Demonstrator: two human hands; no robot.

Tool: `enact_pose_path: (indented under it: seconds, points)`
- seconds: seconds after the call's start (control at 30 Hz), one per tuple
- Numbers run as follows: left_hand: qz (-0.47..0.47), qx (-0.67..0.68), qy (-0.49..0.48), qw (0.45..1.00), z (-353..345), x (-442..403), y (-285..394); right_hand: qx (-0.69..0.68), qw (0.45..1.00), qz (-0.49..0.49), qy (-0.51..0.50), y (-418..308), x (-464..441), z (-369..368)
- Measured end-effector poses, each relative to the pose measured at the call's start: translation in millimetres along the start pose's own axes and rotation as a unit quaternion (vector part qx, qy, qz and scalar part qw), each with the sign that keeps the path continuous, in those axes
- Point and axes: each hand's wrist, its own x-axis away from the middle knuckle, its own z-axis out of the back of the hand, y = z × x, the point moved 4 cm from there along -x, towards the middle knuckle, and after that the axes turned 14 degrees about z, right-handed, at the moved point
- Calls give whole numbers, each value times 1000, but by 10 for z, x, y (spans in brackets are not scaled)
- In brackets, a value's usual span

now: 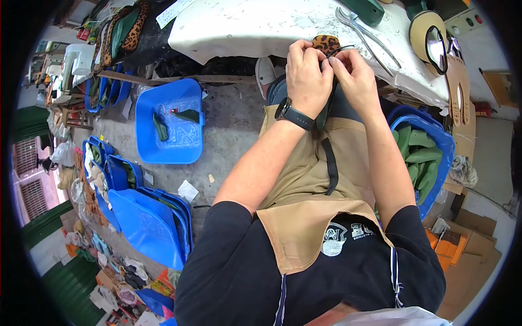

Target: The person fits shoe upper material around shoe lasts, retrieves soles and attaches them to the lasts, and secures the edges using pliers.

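My left hand [310,76], with a black watch on its wrist, and my right hand [354,76] are close together at the table's edge. The fingers of both are closed on a leopard-print shoe upper [325,42]. A thin black strap [341,49] shows by my right fingertips. Below my hands a dark, narrow part [323,117] hangs over my lap; whether it belongs to the same shoe I cannot tell. Metal pincers [365,33] lie on the white-covered table [244,27], just right of my hands.
A green shoe last [365,10] and a beige shoe piece [428,41] lie on the table. Left on the floor, a blue bin [169,149] holds two dark green lasts; more blue bins [147,223] are stacked nearby. A right-hand bin [443,157] holds several green lasts [420,155].
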Motion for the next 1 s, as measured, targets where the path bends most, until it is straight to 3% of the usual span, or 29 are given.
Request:
enact_pose_path:
  seconds: [0.2, 0.4, 0.73, 0.87, 1.0]
  points:
    - [-16, 47, 6, 999, 14, 8, -70, 52, 996, -33, -66, 10, -180, 38]
    - [39, 129, 24, 991, -53, 109, -141, 1, 998, -48, -44, 100, -136, 1]
    - [33, -64, -9, 997, 24, -36, 34, 72, 993, -8, -95, 5, -253, 53]
    - [72, 138, 9, 988, -1, 82, -212, 28, 994, -55, -95, 68, -218, 34]
    - [107, 154, 2, 982, -29, 127, -250, 10, 996, -58, -69, 112, -152, -15]
